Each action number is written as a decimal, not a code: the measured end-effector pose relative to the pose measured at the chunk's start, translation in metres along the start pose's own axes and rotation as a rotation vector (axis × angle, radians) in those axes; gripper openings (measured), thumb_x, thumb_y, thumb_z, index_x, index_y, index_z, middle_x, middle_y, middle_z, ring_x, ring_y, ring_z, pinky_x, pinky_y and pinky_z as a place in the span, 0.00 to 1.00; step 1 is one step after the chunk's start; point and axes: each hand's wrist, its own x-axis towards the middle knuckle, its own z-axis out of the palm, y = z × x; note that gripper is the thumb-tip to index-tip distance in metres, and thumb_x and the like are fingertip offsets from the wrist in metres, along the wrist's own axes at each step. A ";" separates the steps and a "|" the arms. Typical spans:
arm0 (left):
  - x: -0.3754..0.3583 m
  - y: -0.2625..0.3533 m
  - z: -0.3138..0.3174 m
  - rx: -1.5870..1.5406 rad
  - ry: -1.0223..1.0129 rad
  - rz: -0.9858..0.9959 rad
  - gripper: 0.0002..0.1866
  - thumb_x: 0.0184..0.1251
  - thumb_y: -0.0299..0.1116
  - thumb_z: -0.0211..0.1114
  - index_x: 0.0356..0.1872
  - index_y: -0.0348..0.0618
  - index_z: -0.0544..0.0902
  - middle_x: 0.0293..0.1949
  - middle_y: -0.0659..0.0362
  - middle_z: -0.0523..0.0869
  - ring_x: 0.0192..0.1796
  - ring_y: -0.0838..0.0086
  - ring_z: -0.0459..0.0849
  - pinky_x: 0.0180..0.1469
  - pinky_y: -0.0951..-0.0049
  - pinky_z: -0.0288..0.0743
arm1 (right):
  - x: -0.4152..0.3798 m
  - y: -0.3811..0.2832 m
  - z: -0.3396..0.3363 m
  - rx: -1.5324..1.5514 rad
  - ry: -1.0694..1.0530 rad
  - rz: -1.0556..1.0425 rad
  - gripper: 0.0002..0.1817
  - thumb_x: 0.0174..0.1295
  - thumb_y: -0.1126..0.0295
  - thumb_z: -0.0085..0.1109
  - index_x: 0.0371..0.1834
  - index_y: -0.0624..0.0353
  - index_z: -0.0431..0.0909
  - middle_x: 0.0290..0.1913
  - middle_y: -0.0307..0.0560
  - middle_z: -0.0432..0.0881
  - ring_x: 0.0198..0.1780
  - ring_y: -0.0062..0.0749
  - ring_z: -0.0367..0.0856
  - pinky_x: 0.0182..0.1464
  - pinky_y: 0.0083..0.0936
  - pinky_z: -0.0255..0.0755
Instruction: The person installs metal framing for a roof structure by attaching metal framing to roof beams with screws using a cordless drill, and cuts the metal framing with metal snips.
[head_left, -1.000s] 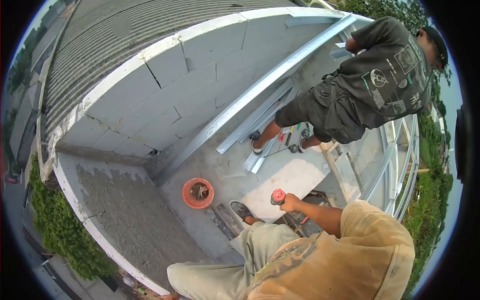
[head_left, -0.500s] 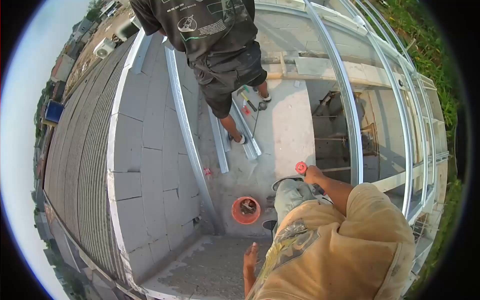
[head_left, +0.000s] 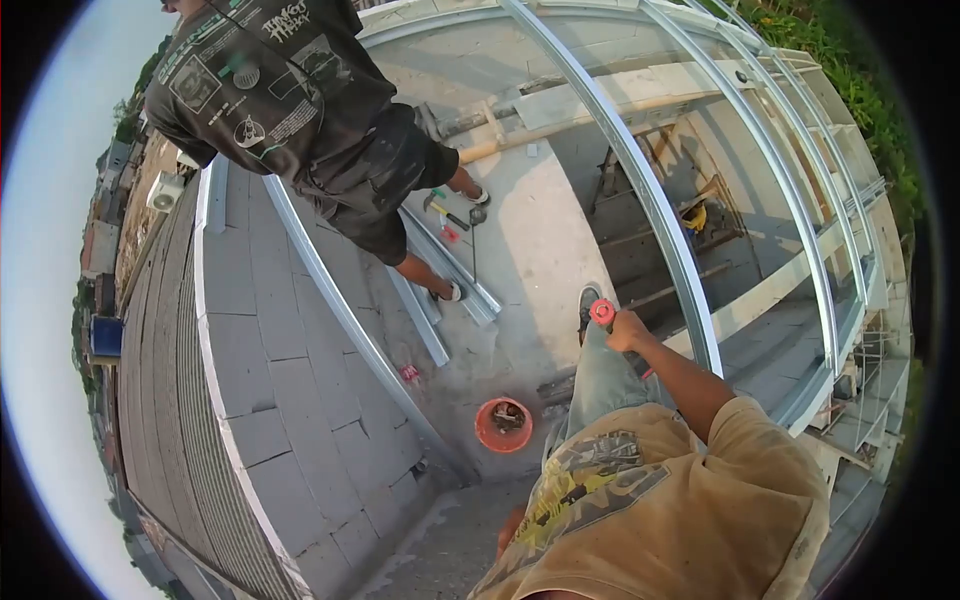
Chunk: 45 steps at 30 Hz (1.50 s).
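My right hand [head_left: 628,331] is closed around a red-and-black power tool [head_left: 602,312], its round red end pointing forward over the slab. Part of the tool's body is hidden behind the hand and forearm, so I cannot tell its exact kind. Low beside my shirt, only a bit of my left hand [head_left: 511,530] shows; its fingers are mostly hidden. The nearest thing ahead of it is an orange bucket [head_left: 480,428] with dark debris inside, standing on the concrete floor.
Another person in dark clothes [head_left: 300,110] stands ahead, beside metal channels [head_left: 425,315] and a hammer [head_left: 447,212] on the floor. To the right, long metal beams [head_left: 640,180] span an opening with timber [head_left: 640,295] below. A block wall [head_left: 290,370] runs along the left.
The view has shifted, and the other person now appears further left. My right hand still holds the tool. My left hand has drawn back, mostly behind my shirt. My foot is further forward.
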 end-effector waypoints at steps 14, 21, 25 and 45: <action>-0.072 0.296 -0.040 0.883 -0.427 0.079 0.20 0.74 0.48 0.52 0.51 0.47 0.84 0.53 0.48 0.86 0.54 0.48 0.83 0.55 0.53 0.76 | 0.215 0.008 0.064 0.259 -0.065 0.040 0.28 0.46 0.65 0.72 0.50 0.68 0.76 0.44 0.65 0.85 0.50 0.61 0.83 0.52 0.44 0.79; 0.152 0.454 -0.145 0.717 -0.578 0.195 0.30 0.75 0.62 0.54 0.50 0.42 0.84 0.48 0.50 0.88 0.53 0.61 0.86 0.55 0.62 0.78 | 0.352 0.010 0.143 0.311 0.068 0.075 0.48 0.46 0.76 0.71 0.74 0.65 0.59 0.46 0.67 0.84 0.50 0.63 0.83 0.53 0.46 0.78; 0.410 0.559 -0.236 0.479 0.126 0.662 0.14 0.76 0.40 0.60 0.48 0.38 0.82 0.48 0.54 0.87 0.52 0.63 0.85 0.58 0.65 0.76 | 0.449 0.037 0.231 0.436 0.196 -0.013 0.49 0.45 0.81 0.70 0.76 0.62 0.59 0.47 0.66 0.85 0.49 0.64 0.83 0.51 0.45 0.77; 0.751 0.867 -0.456 0.462 1.306 0.903 0.20 0.63 0.44 0.67 0.51 0.45 0.85 0.46 0.46 0.85 0.54 0.49 0.83 0.57 0.55 0.79 | 0.587 0.170 0.392 0.052 0.244 -0.302 0.44 0.40 0.76 0.77 0.68 0.61 0.71 0.56 0.59 0.82 0.59 0.56 0.80 0.58 0.43 0.75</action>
